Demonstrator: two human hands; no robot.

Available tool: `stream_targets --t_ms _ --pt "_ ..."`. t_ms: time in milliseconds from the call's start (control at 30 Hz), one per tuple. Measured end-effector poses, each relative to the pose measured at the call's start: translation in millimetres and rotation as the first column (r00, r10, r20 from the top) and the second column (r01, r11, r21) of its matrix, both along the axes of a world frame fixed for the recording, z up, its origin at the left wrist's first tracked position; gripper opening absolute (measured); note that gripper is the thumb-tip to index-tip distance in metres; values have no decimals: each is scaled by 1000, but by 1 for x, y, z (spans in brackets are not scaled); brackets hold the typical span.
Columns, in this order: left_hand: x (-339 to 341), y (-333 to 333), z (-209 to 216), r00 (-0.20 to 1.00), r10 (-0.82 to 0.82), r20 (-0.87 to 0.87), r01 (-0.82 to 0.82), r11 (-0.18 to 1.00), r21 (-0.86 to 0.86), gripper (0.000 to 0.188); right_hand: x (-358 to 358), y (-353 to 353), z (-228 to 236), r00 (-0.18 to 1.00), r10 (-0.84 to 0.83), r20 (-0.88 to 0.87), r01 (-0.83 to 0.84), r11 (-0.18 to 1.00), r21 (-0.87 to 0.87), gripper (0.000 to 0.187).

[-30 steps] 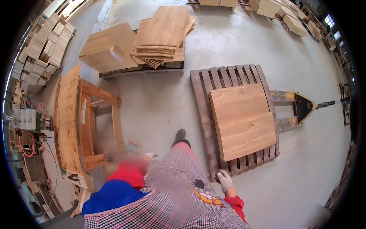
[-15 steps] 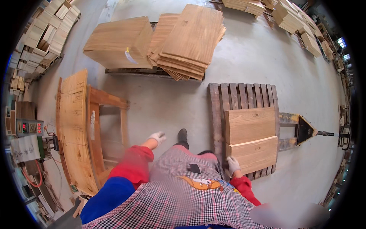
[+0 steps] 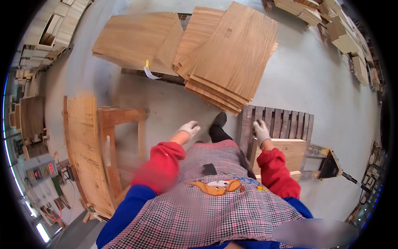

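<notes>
My left hand [image 3: 190, 129], in a pale work glove, hangs in front of my body with its fingers loosely apart and nothing in them. My right hand [image 3: 261, 130], gloved the same way, reaches forward over the left edge of a dark slatted pallet [image 3: 294, 123]; its fingers are apart and hold nothing. Wooden panels [image 3: 286, 152] lie on that pallet beside my right forearm, which covers part of them. Ahead of both hands stands a fanned stack of large brown wood boards [image 3: 236, 50].
Left of the fanned boards is a neater board stack [image 3: 137, 37] with a paper tag [image 3: 150, 73]. A wooden bench [image 3: 85, 145] stands at my left. A pallet jack [image 3: 329, 164] sits under the right pallet. A control box [image 3: 41, 170] is at far left.
I have stepped forward, so the fanned boards are nearer. My right hand has left the panels' near corner and moved forward over the pallet. My left hand has also moved forward, still empty.
</notes>
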State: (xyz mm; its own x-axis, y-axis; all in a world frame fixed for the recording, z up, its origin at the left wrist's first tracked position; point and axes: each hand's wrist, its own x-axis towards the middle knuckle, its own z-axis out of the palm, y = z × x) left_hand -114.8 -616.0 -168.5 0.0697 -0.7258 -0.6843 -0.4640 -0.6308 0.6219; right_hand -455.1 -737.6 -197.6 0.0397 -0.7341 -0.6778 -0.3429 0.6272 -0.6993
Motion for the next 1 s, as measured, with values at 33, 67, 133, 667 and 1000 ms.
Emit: stream_targets --t_ms 33,67,133,667,1000 --pt "8 -11 -3 1000 7 21 -7 1000 5 47 9 -25 -9 998 -65 18 64 997 33 47" --pt "16 -23 -10 997 73 22 -74 997 33 47 17 -47 -13 992 -123 24 121 990 68 48" --pt "34 -56 -31 976 218 28 -219 973 76 46 49 -84 -4 985 -162 -61 162 987 -8 56" --pt "123 -240 -80 976 120 180 -168 946 278 74 102 -88 -75 869 -92 -486 50 994 -100 37" --pt "159 -298 -91 979 -184 91 133 904 406 85 137 -85 -55 748 -146 -647 196 980 6 54"
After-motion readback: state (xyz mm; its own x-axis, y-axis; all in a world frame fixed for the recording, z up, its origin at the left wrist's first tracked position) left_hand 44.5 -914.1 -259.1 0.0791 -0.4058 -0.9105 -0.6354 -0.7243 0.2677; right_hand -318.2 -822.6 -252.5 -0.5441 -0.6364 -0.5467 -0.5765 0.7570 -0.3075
